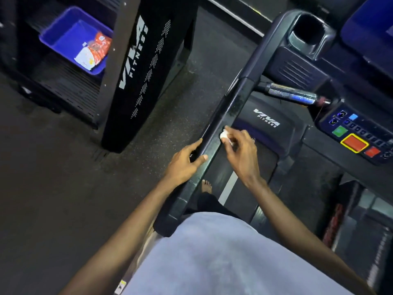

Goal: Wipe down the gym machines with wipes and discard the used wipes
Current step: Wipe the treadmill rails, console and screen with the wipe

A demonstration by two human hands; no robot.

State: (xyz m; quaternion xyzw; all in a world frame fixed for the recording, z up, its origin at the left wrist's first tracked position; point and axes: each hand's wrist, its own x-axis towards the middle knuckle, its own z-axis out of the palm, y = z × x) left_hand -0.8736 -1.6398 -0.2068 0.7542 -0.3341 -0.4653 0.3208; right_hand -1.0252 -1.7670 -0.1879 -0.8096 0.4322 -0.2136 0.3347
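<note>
Right now my right hand pinches a small white wipe between thumb and fingertips, with the other fingers loosely curled behind it. The wipe is crumpled into a tight, bright wad. Only a bit of it pokes out past my fingers, and it presses against the inner edge of the treadmill's black handrail. My left hand rests on the same rail just beside it, fingers straight and spread. The thumb lies across the top and the rest reach over the outer side. The rail looks glossy, with faint streaks. Below my 2 hands lies the dark belt, with 1 bare foot at its edge. Off to the left, a blue bin holds an orange and white packet.
</note>
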